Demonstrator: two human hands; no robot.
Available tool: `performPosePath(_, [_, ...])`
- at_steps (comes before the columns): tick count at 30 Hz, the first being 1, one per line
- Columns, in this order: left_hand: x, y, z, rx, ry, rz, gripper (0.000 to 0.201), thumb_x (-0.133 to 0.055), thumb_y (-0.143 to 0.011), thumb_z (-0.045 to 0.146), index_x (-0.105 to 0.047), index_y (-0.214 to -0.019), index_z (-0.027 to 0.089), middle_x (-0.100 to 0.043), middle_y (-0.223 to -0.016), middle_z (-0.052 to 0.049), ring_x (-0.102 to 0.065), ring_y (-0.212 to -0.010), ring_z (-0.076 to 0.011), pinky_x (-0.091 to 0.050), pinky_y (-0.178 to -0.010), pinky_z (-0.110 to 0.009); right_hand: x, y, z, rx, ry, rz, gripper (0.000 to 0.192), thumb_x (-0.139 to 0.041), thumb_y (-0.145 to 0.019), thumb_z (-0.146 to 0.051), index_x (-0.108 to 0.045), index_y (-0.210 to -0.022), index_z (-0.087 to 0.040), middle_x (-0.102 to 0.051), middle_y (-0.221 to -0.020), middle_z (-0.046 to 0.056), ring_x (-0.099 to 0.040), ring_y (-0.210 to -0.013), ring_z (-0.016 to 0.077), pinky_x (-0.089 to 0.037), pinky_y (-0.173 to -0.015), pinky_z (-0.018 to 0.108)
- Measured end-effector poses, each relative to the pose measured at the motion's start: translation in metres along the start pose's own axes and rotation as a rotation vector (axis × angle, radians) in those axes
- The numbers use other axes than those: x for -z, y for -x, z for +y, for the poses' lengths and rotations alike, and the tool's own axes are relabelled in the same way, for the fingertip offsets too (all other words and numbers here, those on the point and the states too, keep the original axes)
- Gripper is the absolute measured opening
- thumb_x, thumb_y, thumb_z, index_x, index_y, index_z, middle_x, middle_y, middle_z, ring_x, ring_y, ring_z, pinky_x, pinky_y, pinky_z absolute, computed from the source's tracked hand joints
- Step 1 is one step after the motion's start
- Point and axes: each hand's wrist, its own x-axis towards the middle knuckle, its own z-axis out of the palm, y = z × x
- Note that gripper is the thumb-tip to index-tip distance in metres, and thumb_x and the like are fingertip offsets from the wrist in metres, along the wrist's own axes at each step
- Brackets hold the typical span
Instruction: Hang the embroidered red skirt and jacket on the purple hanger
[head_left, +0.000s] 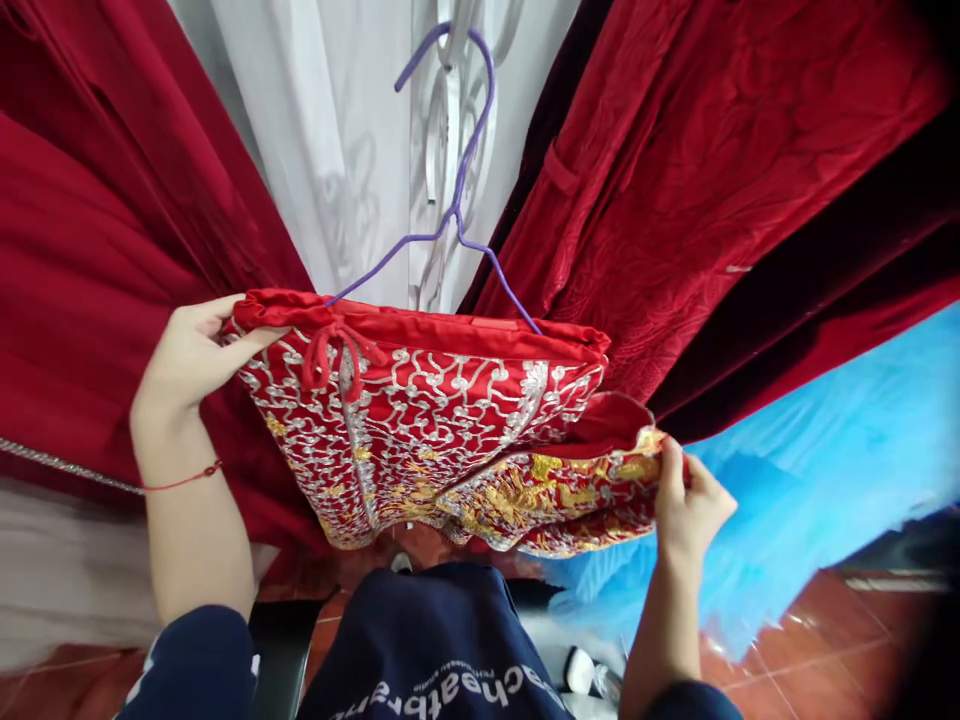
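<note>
A red skirt (427,410) with silver and gold embroidery hangs in front of me on a purple wire hanger (455,205). The hanger's lower part goes down inside the skirt's gathered waistband, where a red drawstring is tied in a bow (337,350). My left hand (202,345) pinches the waistband at its left end. Lower on the right, my right hand (691,495) grips the edge of a gold-embroidered panel (555,485) and holds it out to the side. A red lining shows behind that panel.
Red garments (712,150) hang on the right, and more red cloth (97,260) hangs on the left. White fabric (300,130) and a white metal frame are behind the hanger. Fluffy blue tulle (840,440) spreads at the right above the red tiled floor (817,640).
</note>
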Motion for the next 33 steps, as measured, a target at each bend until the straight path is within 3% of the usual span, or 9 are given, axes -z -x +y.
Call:
performPosePath(5, [-0.013, 0.03, 0.024, -0.085, -0.26, 0.292, 0.044, -0.078, -0.08, 0.042, -0.067, -0.112, 0.013, -0.069, -0.109, -0.005, -0.062, -0.099, -0.0184, -0.052, -0.098, -0.046, -0.004, 0.065, 0.025, -0.184, -0.112, -0.262, 0.06, -0.05, -0.084, -0.072, -0.05, -0.056, -0.019, -0.036, -0.052, -0.003, -0.034, -0.053, 0.013, -0.029, -0.05, 0.028])
performPosePath(8, [-0.062, 0.095, 0.067, -0.11, -0.389, 0.566, 0.03, -0.068, -0.087, 0.026, -0.065, -0.115, 0.015, -0.065, -0.118, -0.011, -0.056, -0.119, -0.0264, -0.042, -0.11, -0.051, -0.008, 0.104, 0.005, -0.248, -0.301, -0.438, 0.053, -0.053, -0.086, -0.066, -0.057, -0.066, -0.017, -0.046, -0.06, -0.002, -0.04, -0.059, 0.0131, -0.034, -0.055, 0.026])
performPosePath(10, [-0.115, 0.158, 0.103, -0.069, -0.266, 0.349, 0.023, -0.063, -0.089, 0.024, -0.065, -0.112, 0.02, -0.069, -0.108, -0.009, -0.064, -0.106, -0.0237, -0.052, -0.098, -0.043, -0.008, 0.129, -0.011, -0.255, -0.411, -0.545, 0.05, -0.054, -0.088, -0.062, -0.056, -0.067, -0.017, -0.048, -0.062, -0.002, -0.043, -0.06, 0.0127, -0.036, -0.057, 0.025])
performPosePath(13, [-0.194, 0.25, 0.148, 0.155, -0.073, -0.299, 0.046, -0.065, -0.089, 0.038, -0.056, -0.131, 0.022, -0.07, -0.119, -0.013, -0.069, -0.108, -0.0269, -0.057, -0.092, -0.042, -0.002, 0.159, -0.025, -0.221, -0.528, -0.72, 0.044, -0.055, -0.09, -0.056, -0.057, -0.07, -0.017, -0.051, -0.064, -0.003, -0.045, -0.062, 0.0119, -0.039, -0.06, 0.024])
performPosePath(16, [-0.231, 0.305, 0.166, 0.341, 0.05, -0.524, 0.096, -0.077, -0.074, 0.053, -0.034, -0.15, 0.011, -0.053, -0.143, -0.025, -0.055, -0.132, -0.0361, -0.05, -0.105, -0.049, 0.012, 0.175, -0.023, -0.215, -0.584, -0.946, 0.039, -0.057, -0.09, -0.054, -0.058, -0.077, -0.018, -0.053, -0.065, -0.003, -0.044, -0.058, 0.0112, -0.04, -0.057, 0.023])
performPosePath(20, [-0.207, 0.332, 0.163, 0.425, 0.123, -0.506, 0.116, -0.085, -0.062, 0.054, -0.026, -0.154, 0.014, -0.045, -0.151, -0.022, -0.044, -0.141, -0.0366, -0.04, -0.114, -0.05, 0.035, 0.187, -0.018, -0.256, -0.773, -1.314, 0.04, -0.053, -0.091, -0.058, -0.068, -0.098, -0.021, -0.069, -0.086, 0.005, -0.063, -0.079, 0.0203, -0.053, -0.074, 0.03])
performPosePath(24, [-0.177, 0.359, 0.175, 0.473, -0.055, -0.532, 0.092, -0.082, -0.072, 0.035, -0.033, -0.147, 0.017, -0.057, -0.139, -0.02, -0.056, -0.129, -0.0349, -0.047, -0.106, -0.049, 0.061, 0.2, -0.018, -0.296, -0.931, -1.61, 0.052, -0.046, -0.091, -0.063, -0.066, -0.124, -0.027, -0.072, -0.112, 0.006, -0.066, -0.107, 0.0271, -0.052, -0.096, 0.042])
performPosePath(28, [-0.172, 0.399, 0.199, 0.596, -0.271, -0.487, 0.054, -0.057, -0.084, 0.01, -0.043, -0.136, 0.014, -0.064, -0.126, -0.019, -0.065, -0.115, -0.0311, -0.052, -0.096, -0.044, 0.082, 0.207, -0.024, 0.043, -0.769, -1.646, 0.043, -0.056, -0.091, -0.051, -0.066, -0.124, -0.027, -0.071, -0.119, 0.007, -0.066, -0.107, 0.0258, -0.052, -0.097, 0.041])
performPosePath(33, [-0.143, 0.431, 0.193, 0.688, -0.262, -0.366, 0.035, -0.053, -0.085, 0.012, -0.054, -0.12, 0.014, -0.072, -0.105, -0.014, -0.071, -0.099, -0.03, -0.055, -0.083, -0.038, 0.089, 0.224, -0.057, 0.5, -0.556, -1.631, 0.025, -0.056, -0.091, -0.032, -0.068, -0.111, -0.021, -0.073, -0.107, 0.009, -0.069, -0.095, 0.0252, -0.054, -0.089, 0.04])
